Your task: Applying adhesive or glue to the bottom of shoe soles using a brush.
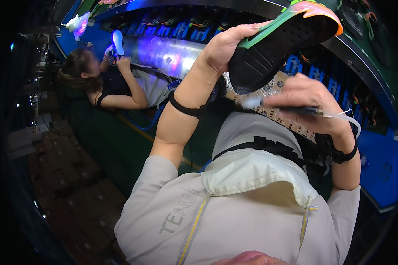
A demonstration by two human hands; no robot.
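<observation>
My left hand (pixel 219 52) is raised, its fingers closed around the side of a shoe sole (pixel 272 55). The sole is tilted, its black face turned toward me, with a raised rim running from green to orange. Below its lower end, my right hand (pixel 307 99) grips a brush (pixel 253 102) with a dark handle and a pale tip. Motion blurs the hand and the tip; whether the tip touches the sole I cannot tell. A clear tube (pixel 351 120) trails from the handle past my right wrist.
A brown printed sheet under clear film (pixel 292 124) covers the surface beyond my lap. Blue racks (pixel 318 73) with shoe parts line the metal-edged conveyor (pixel 362 66). At left a co-worker (pixel 115 84) holds a pale sole (pixel 117 42) under violet light. A blue panel (pixel 380 168) stands at right.
</observation>
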